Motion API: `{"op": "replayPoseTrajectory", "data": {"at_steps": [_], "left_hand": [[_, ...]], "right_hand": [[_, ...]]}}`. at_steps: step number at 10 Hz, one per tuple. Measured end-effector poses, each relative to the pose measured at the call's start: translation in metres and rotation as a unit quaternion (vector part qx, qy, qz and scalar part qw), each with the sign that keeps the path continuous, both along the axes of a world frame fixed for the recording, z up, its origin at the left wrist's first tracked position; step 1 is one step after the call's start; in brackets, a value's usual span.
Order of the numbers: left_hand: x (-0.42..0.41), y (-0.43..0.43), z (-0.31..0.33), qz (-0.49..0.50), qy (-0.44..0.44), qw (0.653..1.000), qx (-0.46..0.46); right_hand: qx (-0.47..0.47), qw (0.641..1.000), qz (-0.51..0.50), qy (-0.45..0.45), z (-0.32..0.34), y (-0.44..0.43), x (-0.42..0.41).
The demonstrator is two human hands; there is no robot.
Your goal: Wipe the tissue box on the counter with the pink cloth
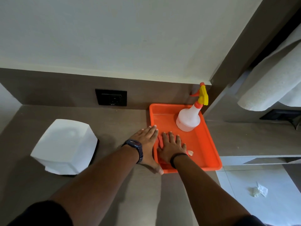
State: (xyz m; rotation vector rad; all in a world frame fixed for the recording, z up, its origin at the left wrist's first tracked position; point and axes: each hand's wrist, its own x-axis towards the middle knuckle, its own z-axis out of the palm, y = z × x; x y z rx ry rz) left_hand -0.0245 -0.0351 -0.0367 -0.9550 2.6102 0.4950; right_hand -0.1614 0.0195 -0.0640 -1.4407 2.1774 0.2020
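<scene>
A white tissue box stands on the brown counter at the left. The pink cloth lies in the near left part of an orange tray, mostly hidden under my right hand, which rests flat on it with fingers spread. A pale corner of cloth sticks out to the right of that wrist. My left hand, with a dark watch on the wrist, lies flat on the counter against the tray's left rim, fingers apart. The tissue box is well to the left of both hands.
A white spray bottle with a yellow and orange trigger stands in the tray's far right corner. A black wall socket sits behind the counter. White rolled towels lie at the right. A crumpled tissue is on the floor.
</scene>
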Motion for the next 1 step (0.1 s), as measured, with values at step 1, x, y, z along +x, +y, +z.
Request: {"op": "replayPoseTrajectory", "data": {"at_steps": [1], "left_hand": [[0.0017, 0.0007, 0.0132, 0.008, 0.007, 1.000, -0.003]], "right_hand": [[-0.032, 0.999, -0.022, -0.016, 0.0105, -0.0032, -0.0022]]}}
